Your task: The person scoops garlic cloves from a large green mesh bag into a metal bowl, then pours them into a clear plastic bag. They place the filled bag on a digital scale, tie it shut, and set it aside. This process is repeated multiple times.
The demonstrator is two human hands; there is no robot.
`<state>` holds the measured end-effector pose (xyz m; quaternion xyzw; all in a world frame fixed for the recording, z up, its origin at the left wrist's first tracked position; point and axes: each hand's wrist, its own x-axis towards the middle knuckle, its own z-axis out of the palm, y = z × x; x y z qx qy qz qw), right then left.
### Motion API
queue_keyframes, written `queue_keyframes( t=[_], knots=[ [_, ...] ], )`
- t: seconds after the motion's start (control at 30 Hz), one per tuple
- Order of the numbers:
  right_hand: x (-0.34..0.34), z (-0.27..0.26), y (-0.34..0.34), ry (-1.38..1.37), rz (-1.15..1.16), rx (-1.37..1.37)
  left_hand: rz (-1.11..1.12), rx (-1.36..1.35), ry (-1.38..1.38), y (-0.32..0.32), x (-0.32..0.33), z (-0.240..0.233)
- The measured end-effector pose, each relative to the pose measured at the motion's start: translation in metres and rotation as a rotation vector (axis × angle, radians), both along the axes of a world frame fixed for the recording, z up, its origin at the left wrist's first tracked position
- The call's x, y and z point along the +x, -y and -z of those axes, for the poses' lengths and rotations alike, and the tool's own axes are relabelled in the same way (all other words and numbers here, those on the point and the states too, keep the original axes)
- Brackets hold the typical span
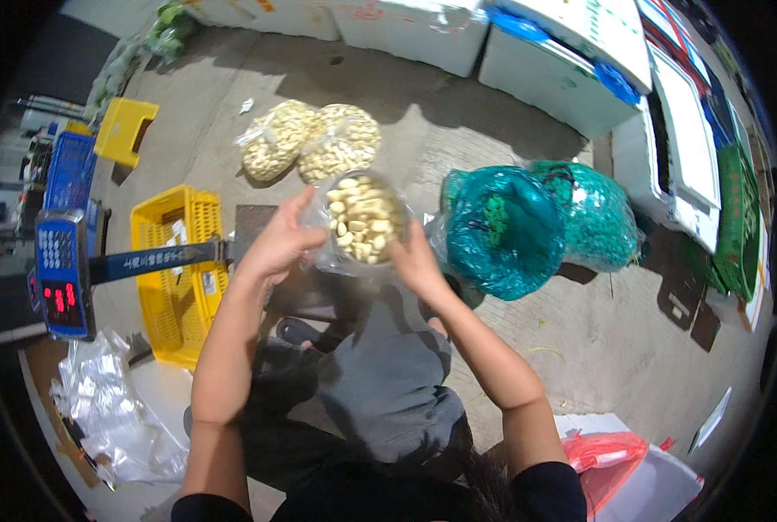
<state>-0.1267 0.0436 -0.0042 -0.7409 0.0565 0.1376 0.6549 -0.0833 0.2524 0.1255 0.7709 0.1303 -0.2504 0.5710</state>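
Observation:
Before my knees, a round container full of peeled garlic cloves is held between both hands. Clear plastic film shows around its left side and lower rim. My left hand grips this film at the container's left, thumb toward the cloves and fingers stretched along the far side. At the lower right rim, my right hand holds the container, its thumb over the edge by the cloves. Just beyond, two tied clear bags of garlic cloves, a left one and a right one, lie on the floor.
Right stands an open teal plastic bag, with a stuffed one behind it. Left are a yellow crate, a scale's display head on its pole, a yellow stool and clear bags. Foam boxes line the back.

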Motion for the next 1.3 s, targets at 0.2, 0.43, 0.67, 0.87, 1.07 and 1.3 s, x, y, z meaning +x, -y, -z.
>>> queue_keyframes(
  t=[0.2,0.43,0.67,0.87,1.07,1.3],
  knots=[
    [0.038,0.043,-0.136,0.653,-0.418,-0.536,-0.465,-0.475,-0.091,-0.136,-0.039,-0.019],
    [0.060,0.035,-0.170,0.910,-0.593,-0.405,-0.440,-0.077,-0.170,-0.211,-0.095,0.018],
    [0.028,-0.016,-0.054,0.465,0.180,0.173,0.100,1.460,0.359,-0.095,-0.080,-0.021],
    [-0.038,0.000,0.130,0.162,1.013,0.343,0.159,0.095,-0.137,0.119,-0.037,0.084],
    [-0.022,0.086,0.188,0.307,0.443,-0.720,-0.027,-0.384,-0.817,0.245,-0.053,0.236],
    [0.077,0.164,0.210,-0.203,-0.382,-0.919,-0.912,-0.726,-0.741,0.246,-0.060,0.283]
  ],
)
